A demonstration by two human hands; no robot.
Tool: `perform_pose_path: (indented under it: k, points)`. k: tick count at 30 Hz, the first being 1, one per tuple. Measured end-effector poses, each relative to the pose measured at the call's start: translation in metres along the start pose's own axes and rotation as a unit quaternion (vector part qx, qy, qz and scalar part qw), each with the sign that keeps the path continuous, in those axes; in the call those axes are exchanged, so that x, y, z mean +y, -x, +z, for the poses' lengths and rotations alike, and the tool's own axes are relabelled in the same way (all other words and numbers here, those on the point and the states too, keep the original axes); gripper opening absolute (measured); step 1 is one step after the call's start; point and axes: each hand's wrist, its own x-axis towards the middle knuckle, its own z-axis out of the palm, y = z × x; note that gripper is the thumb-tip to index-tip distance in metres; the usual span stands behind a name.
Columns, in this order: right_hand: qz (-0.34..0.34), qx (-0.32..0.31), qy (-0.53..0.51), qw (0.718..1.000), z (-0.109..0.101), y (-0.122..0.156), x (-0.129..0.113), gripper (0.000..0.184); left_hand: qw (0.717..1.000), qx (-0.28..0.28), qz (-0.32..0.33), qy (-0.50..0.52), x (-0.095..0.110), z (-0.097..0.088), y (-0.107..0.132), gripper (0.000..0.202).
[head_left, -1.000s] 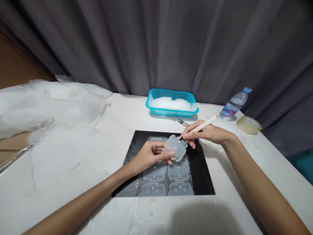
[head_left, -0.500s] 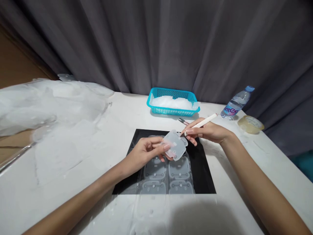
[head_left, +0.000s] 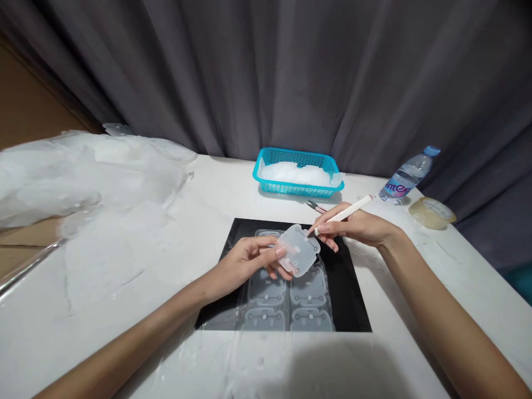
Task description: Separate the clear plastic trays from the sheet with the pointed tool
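My left hand (head_left: pixel 253 257) pinches a thin translucent plastic piece (head_left: pixel 300 252) with notched edges by its left side, thumb on top. In my right hand (head_left: pixel 353 223) lies a white pen-shaped tool (head_left: pixel 347 214), slanting up to the right. Its working end is hidden; the right index fingertip meets the piece's upper right edge. Below both hands, similar translucent pieces (head_left: pixel 310 291) in clear film lie partly on a black mat (head_left: pixel 351 299). A small dark-bladed cutting tool (head_left: pixel 316 207) rests just behind the right fingers, its rear hidden by them.
A turquoise basket (head_left: pixel 299 190) holding translucent pieces stands at the table's back. To the right are a water bottle (head_left: pixel 409 174) and a tape roll (head_left: pixel 432 213). Heaped clear plastic (head_left: pixel 124 172) covers the left, near cardboard (head_left: pixel 31 246). Grey curtain (head_left: pixel 233 72) hangs behind.
The view has shifted slightly, moving the scene a little right. The plastic piece has tilted a little in my left hand. The tool's dark tip, visible before, is now hidden.
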Motion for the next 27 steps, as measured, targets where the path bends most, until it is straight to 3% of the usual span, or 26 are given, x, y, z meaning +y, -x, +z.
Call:
perform_pose_path:
  k: [8,24,27]
  points:
    - [0.018,0.005,0.003,1.0,0.004,-0.001,-0.001,0.027,1.0,0.013,0.007,-0.02,-0.008,-0.012,-0.005,0.03]
    - [0.011,0.001,0.011,1.0,0.008,0.0,-0.003,0.033,0.998,0.03,-0.003,-0.06,-0.004,-0.013,-0.003,0.034]
    - [0.029,0.003,0.023,0.999,0.008,0.0,-0.006,0.036,0.989,0.072,0.005,-0.127,0.002,-0.019,0.0,0.054]
